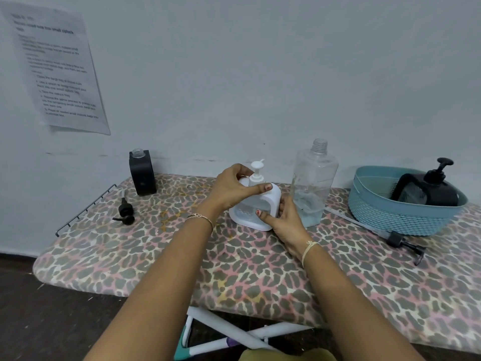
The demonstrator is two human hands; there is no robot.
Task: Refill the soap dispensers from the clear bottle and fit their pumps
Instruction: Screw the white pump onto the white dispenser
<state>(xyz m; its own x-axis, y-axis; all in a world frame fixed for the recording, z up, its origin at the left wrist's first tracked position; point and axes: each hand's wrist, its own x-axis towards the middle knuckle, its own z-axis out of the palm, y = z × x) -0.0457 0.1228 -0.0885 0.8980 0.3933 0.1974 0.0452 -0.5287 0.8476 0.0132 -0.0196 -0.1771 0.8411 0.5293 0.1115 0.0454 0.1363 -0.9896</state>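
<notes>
Leopard-print board (247, 269): white dispenser (273, 201), upright, white pump (257, 170) fitted.

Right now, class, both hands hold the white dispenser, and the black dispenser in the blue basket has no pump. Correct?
No. Head view: the black dispenser in the blue basket has its pump fitted; left hand and right hand hold the white dispenser.

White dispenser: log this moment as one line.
left hand: grips white dispenser top by white pump | right hand: holds its side | clear bottle: upright, uncapped
</notes>
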